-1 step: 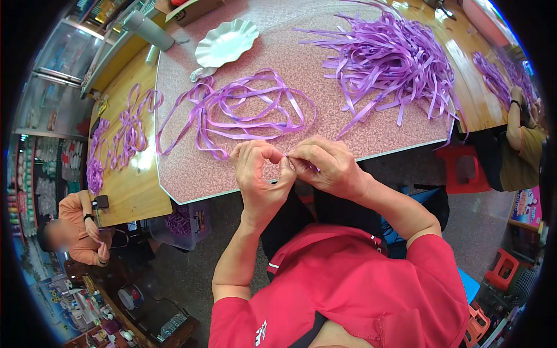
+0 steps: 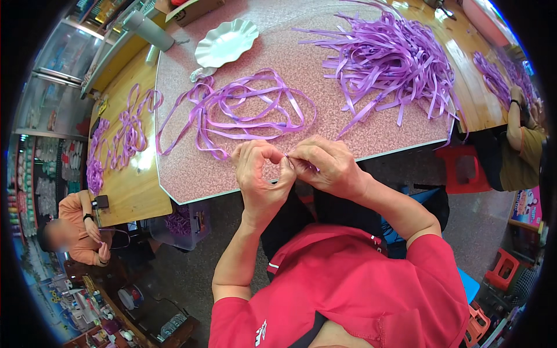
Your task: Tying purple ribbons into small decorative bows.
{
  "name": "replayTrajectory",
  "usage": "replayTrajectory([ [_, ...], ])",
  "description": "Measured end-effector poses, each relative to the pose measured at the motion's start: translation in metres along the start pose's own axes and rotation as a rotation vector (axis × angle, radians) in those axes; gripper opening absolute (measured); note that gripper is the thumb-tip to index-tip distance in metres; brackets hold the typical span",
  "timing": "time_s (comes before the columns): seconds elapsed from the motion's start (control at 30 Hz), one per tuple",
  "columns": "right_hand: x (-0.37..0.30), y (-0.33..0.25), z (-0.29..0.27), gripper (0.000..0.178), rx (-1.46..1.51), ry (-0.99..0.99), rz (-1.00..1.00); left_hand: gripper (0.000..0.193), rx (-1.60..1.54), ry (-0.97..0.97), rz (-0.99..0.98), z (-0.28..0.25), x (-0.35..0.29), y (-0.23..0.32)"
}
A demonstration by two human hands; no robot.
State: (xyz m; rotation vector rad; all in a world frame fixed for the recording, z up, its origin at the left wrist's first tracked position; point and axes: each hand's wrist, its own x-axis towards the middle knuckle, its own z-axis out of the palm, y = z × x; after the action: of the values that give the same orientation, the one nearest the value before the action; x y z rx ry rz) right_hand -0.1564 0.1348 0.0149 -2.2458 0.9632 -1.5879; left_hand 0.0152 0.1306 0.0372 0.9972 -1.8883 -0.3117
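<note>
Pink table [image 2: 290,52], fingers [image 2: 310,152] pinching purple ribbon [image 2: 314,169]

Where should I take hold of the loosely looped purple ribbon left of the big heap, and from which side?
The loosely looped purple ribbon looks best pinched at its outer right-hand bend, coming in from the right: there one strand curves out apart from the others on the speckled tabletop. Avoid the left part, where strands cross and bunch.

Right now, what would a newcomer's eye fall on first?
Probably the purple ribbon heap at right on the pink table. Looser purple loops lie left of it, a white dish beyond them. At the near edge, the left hand and right hand pinch a small purple piece.
</note>
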Motion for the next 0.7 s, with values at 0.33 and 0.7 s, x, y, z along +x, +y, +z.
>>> replayTrajectory([
  [0.33,-0.001,0.003,0.009,0.022,0.132,0.1,0.029,0.014,-0.566,0.003,-0.409,0.01,-0.011,0.002],
  [0.7,-0.006,0.008,0.005,0.029,0.142,0.122,-0.029,0.01,-1.008,0.01,-0.684,0.005,-0.009,0.007],
])
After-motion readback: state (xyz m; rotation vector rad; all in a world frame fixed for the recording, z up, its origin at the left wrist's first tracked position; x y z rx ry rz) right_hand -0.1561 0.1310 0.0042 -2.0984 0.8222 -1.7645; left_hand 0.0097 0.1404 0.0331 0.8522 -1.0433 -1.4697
